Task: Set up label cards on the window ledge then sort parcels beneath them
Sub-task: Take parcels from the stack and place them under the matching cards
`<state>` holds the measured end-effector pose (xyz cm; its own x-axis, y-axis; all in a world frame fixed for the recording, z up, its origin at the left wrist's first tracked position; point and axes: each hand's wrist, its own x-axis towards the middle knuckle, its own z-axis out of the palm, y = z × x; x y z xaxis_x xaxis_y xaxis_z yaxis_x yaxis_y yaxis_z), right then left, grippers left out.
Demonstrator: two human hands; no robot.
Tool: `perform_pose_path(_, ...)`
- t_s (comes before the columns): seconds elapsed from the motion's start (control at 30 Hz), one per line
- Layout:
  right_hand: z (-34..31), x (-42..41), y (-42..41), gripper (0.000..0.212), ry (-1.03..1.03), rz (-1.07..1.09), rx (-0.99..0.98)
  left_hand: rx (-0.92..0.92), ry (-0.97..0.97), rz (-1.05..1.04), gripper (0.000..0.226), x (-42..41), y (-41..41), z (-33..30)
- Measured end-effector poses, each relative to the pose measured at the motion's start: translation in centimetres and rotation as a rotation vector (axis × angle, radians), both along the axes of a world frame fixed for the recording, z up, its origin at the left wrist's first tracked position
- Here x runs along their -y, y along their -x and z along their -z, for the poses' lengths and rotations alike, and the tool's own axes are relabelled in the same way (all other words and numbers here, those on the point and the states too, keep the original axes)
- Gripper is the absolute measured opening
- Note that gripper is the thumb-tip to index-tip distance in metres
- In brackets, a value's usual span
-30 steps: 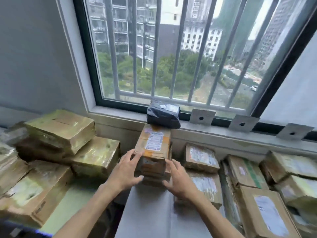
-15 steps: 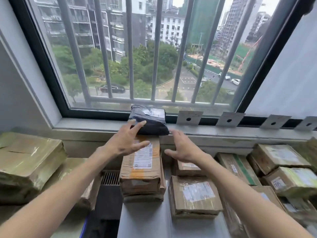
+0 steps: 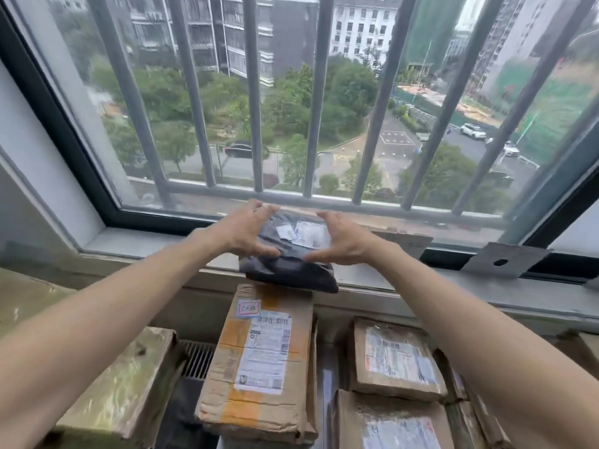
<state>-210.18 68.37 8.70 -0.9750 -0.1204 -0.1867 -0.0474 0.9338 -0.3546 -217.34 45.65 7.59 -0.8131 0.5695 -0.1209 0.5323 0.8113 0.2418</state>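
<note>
A dark plastic parcel (image 3: pixel 291 267) with white labels lies on the window ledge (image 3: pixel 146 246), its near edge hanging over the front. My left hand (image 3: pixel 241 233) grips its left side and my right hand (image 3: pixel 345 239) grips its right side. Directly below stands a tall brown cardboard box (image 3: pixel 262 361) with an orange stripe and a shipping label. A grey label card (image 3: pixel 504 260) with a dark hole leans on the ledge to the right; another card (image 3: pixel 410 243) shows partly behind my right wrist.
More taped cardboard parcels (image 3: pixel 395 361) lie below the ledge on the right, and a yellowish wrapped box (image 3: pixel 123 393) lies at lower left. A floor vent (image 3: pixel 197 358) shows between them. Vertical window bars (image 3: pixel 254 92) close off the glass.
Both hands left the brown box, rose to the ledge and closed on the sides of the dark parcel. The view moved closer to the window.
</note>
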Motion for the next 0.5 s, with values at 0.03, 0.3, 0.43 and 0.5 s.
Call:
perform_pose_path(0.03, 0.4, 0.0, 0.8, 0.119, -0.008, -0.011, 0.024, 0.004, 0.052, 0.027, 0.109, -0.2, 0.7, 0.0)
perform_pose_path(0.3, 3.9, 0.4, 3.9, 0.123, -0.229, -0.058, -0.071, -0.339, 0.407, 0.144, 0.130, -1.6, 2.7, 2.1)
perform_pose_path(0.43, 4.6, 0.2, 3.7, 0.118, -0.242, -0.064, -0.130, -0.365, 0.362, 0.108, 0.133, -1.2, 2.9, 4.0)
perform_pose_path(0.5, 4.9, 0.2, 3.6, 0.117, -0.235, -0.063, -0.141, -0.376, 0.345, 0.102, 0.133, -1.2, 2.9, 4.5)
